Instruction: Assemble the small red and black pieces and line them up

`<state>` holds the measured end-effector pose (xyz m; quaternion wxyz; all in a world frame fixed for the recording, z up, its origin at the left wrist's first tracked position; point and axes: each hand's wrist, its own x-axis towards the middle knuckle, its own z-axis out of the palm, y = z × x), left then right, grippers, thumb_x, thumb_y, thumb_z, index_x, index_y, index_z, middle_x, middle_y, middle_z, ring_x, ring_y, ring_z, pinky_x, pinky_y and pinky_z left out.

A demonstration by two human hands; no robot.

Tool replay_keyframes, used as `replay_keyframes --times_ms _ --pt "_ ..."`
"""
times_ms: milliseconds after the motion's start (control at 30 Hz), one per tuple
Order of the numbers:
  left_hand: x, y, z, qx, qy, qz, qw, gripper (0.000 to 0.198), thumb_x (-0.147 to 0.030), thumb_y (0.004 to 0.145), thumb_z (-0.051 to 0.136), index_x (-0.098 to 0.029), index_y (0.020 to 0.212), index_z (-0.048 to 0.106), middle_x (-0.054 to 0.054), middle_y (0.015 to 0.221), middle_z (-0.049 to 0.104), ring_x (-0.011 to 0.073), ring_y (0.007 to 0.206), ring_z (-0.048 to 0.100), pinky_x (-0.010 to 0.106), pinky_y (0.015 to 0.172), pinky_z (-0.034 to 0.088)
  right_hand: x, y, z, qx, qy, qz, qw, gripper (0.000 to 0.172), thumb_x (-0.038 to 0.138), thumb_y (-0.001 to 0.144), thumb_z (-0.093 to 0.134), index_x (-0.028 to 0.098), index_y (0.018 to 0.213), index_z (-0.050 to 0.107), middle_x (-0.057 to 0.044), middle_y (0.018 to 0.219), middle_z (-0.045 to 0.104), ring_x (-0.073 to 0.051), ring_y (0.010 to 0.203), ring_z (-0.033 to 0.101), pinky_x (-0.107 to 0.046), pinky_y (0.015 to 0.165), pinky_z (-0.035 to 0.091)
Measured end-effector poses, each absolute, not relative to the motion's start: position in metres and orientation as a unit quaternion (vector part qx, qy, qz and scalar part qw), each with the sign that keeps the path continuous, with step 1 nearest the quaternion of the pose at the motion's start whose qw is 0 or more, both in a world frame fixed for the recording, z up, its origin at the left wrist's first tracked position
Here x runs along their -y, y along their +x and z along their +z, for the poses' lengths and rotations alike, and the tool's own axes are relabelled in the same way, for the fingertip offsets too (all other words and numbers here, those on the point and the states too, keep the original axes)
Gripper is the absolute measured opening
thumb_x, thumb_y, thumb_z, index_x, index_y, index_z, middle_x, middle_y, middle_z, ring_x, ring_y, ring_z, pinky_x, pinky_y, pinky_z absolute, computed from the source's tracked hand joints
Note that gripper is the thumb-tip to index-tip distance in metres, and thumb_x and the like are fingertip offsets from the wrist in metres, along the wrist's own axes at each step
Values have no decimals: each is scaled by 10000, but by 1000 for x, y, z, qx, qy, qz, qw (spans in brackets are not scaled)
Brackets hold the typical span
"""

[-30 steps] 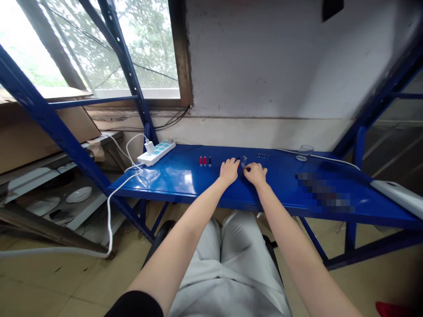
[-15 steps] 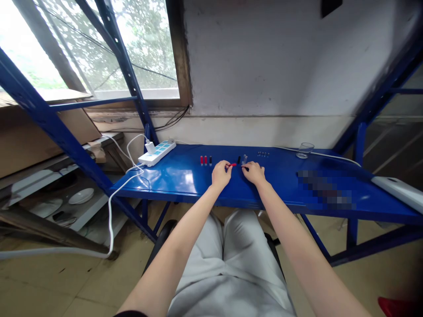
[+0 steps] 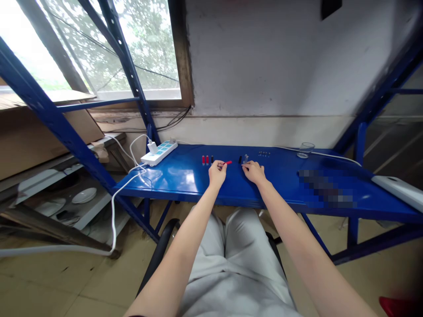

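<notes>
My left hand (image 3: 217, 172) is closed in a pinch on a small red piece (image 3: 228, 163), held just above the blue shelf (image 3: 185, 178). Just left of it, two red pieces (image 3: 205, 160) and a black piece (image 3: 212, 159) stand in a row. My right hand (image 3: 254, 171) rests curled on the shelf, fingertips at a small black piece (image 3: 240, 160) and a small clear piece (image 3: 246, 158); what it grips, if anything, is hidden. Beyond it lies a row of tiny dark parts (image 3: 263, 154).
A white power strip (image 3: 157, 152) with a plugged charger and white cable (image 3: 114, 207) sits at the shelf's left end. A clear glass dish (image 3: 305, 150) stands at the back right, a white flat object (image 3: 398, 190) at far right. Dishes (image 3: 84, 195) lie on a lower left rack.
My left hand lifted the red piece from beside my right hand and carried it left toward the row of standing pieces. My right hand stayed nearly still.
</notes>
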<state>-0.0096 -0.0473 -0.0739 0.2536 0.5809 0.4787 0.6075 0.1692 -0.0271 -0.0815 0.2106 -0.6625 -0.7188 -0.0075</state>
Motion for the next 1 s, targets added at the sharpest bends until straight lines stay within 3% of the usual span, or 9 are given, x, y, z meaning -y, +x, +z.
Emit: replay_keyframes --times_ms 200,400,567,733,1000 --pt "47 -10 -74 -475 574 611 267 84 -238 725 578 -161 756 573 2 672 548 81 557 471 211 573 396 28 169 -80 730 -637 -6 248 340 326 885 333 210 915 651 -92 1063 586 -245 999 483 -402 813 366" --pt "42 -10 -78 -482 570 615 253 79 -225 711 595 -163 759 586 1 679 552 78 551 462 216 588 399 32 163 -76 735 -530 57 420 213 366 820 459 182 774 557 -53 795 589 -156 757 536 -273 709 408" --pt "43 -11 -79 -479 576 611 257 87 -235 719 587 -160 762 588 -1 679 548 75 556 461 206 585 398 30 160 -77 681 -455 189 541 233 426 783 513 197 773 474 -5 666 538 -127 618 513 -262 608 413" --pt "40 -11 -82 -480 583 608 247 97 -248 723 583 -164 768 594 8 688 565 84 568 472 212 594 404 26 160 -78 642 -413 315 564 302 482 737 564 196 756 472 19 562 522 -109 526 493 -262 550 414" --pt "37 -11 -84 -487 578 608 242 95 -241 738 560 -165 783 597 13 695 561 88 572 481 215 589 405 21 162 -80 586 -404 363 601 291 444 688 629 192 738 492 28 540 540 -92 494 480 -250 535 398"
